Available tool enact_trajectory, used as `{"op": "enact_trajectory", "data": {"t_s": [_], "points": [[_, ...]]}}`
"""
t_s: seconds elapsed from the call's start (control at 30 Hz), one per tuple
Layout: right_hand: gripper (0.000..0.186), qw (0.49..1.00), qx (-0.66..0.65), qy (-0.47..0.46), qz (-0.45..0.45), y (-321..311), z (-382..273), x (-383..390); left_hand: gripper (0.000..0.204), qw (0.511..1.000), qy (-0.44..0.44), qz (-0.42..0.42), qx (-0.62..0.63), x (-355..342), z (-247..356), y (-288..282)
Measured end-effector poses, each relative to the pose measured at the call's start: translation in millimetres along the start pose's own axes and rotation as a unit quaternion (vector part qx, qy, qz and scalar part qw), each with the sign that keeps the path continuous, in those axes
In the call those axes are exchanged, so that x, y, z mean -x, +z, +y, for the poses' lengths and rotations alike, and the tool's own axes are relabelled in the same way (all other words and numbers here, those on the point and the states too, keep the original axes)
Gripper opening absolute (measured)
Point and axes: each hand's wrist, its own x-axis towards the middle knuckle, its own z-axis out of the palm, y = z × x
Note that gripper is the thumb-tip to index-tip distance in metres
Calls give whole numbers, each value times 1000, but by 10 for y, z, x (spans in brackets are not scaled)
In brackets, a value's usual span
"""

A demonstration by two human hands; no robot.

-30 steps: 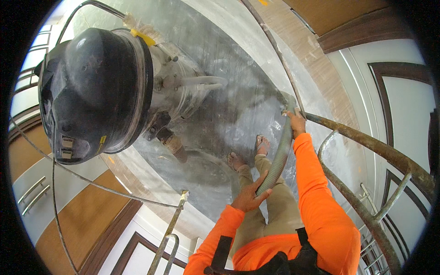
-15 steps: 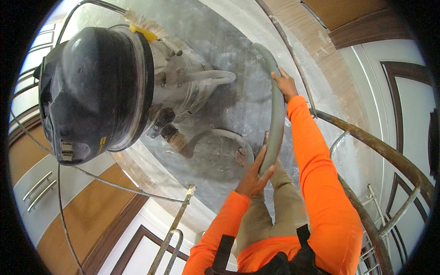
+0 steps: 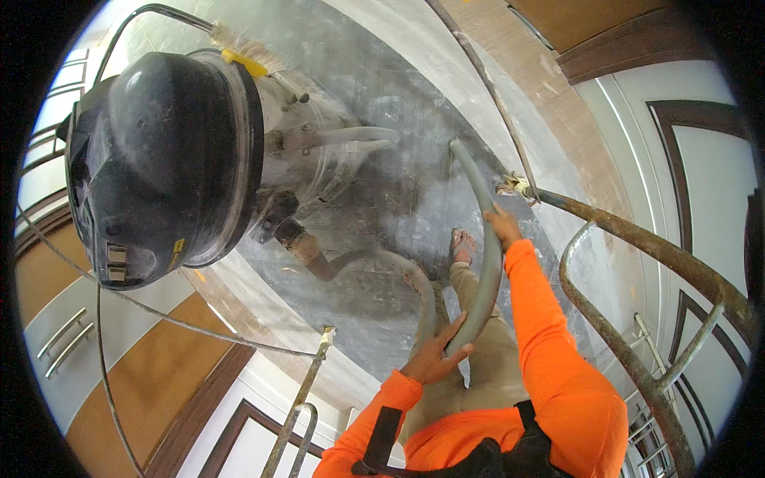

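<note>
A grey ribbed vacuum hose [image 3: 485, 287] runs through both of my hands. Wrapped round it further out is my right hand [image 3: 505, 228], and beyond that hand the hose's free end tilts away over the dusty grey floor. My left hand [image 3: 435, 355] is closed round the hose close to my thighs. To the left stands a large dusty vacuum cleaner with a black domed head [image 3: 187, 159] and a pale drum [image 3: 319, 171]. From its inlet fitting [image 3: 296, 239], the connected hose curves low across the floor toward my legs.
Rusty metal tube frames [image 3: 637, 227] stand close on my right, and another tube [image 3: 307, 382] rises at lower left. A thin cable [image 3: 207, 323] crosses the left side. My bare foot [image 3: 462, 245] is on the floor. Cabinets and panelled doors [image 3: 709, 191] line both sides.
Both hands have moved down toward my body, the right one further, drawing the hose with them. The hose's far end has dropped nearer, and my foot has come into view beside it.
</note>
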Motion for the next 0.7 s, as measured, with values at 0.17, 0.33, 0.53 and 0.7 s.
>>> {"op": "enact_trajectory", "data": {"t_s": [0.17, 0.33, 0.53, 0.7], "points": [[62, 969, -206, 134, -11, -158, 477, 811, 75, 996, 29, -82, -28, 296, -197, 15], [57, 961, -238, 138, 39, -294, 1091, 1002, 74, 989, 45, -131, -60, 390, -305, 43], [60, 965, -226, 119, 56, -132, 1252, 757, 75, 989, 104, -77, -65, 464, -348, 102], [65, 981, -183, 25, 60, -78, 829, 438, 75, 994, 69, -70, -39, 437, -260, 72]]}}
